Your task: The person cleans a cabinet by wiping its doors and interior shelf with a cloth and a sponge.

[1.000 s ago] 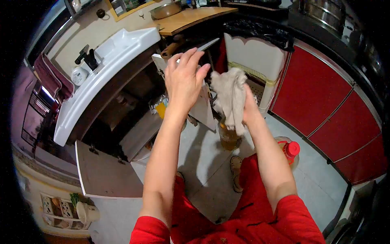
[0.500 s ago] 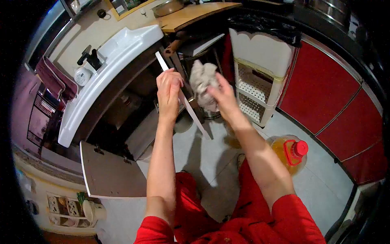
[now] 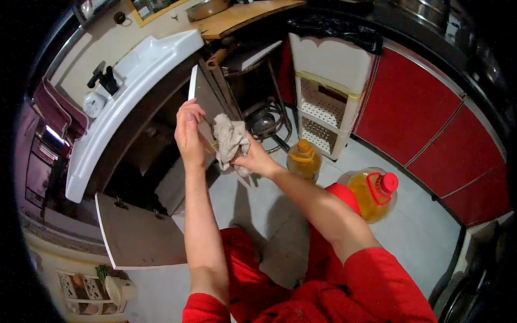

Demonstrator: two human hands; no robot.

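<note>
A person's left hand grips the edge of an open cabinet door while the right hand clutches a crumpled pale cloth at the panel, just right of the left hand. An orange-capped bottle and a red-capped jug stand on the floor to the right of both hands.

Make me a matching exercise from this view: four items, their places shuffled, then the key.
Items
1. Cloth
2. Red-capped bottle
3. Faucet
4. Left hand

Places
A. On the white sink
B. At the edge of an open cabinet door
C. In the right hand
D. Standing on the floor

Pairs: 1-C, 2-D, 3-A, 4-B
</note>
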